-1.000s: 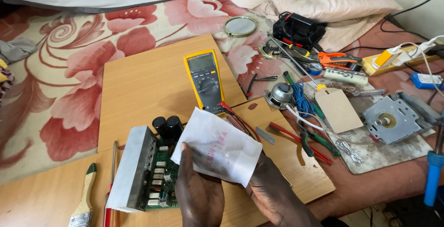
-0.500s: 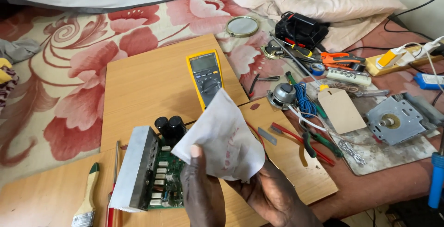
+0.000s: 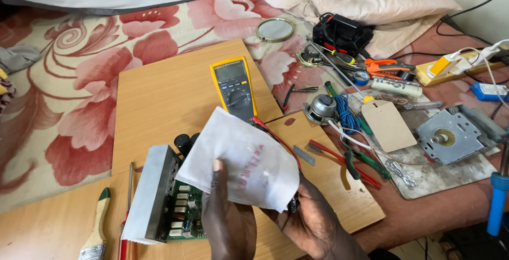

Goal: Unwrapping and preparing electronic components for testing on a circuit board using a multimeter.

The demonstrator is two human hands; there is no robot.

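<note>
Both of my hands hold a white paper packet (image 3: pixel 241 164) with faint red print over the wooden boards. My left hand (image 3: pixel 227 223) grips its lower left edge with the thumb on top. My right hand (image 3: pixel 313 223) supports it from underneath on the right. Just left of the packet lies a green circuit board (image 3: pixel 183 215) with a silver heat sink (image 3: pixel 151 196) and black capacitors (image 3: pixel 185 142). A yellow multimeter (image 3: pixel 233 87) lies beyond the packet, its red leads partly hidden under the paper.
A paintbrush (image 3: pixel 95 228) and a red screwdriver (image 3: pixel 126 223) lie at the lower left. To the right lie pliers (image 3: pixel 360 162), a small motor (image 3: pixel 450 135), a blue soldering iron (image 3: pixel 498 196), a speaker (image 3: pixel 321 109), tape and cables. A round mirror (image 3: pixel 274 29) and a pillow (image 3: pixel 371 0) sit farther back.
The packet has been turned in my hands, and the red print now faces up along its lower right. My hands stay in nearly the same place.
</note>
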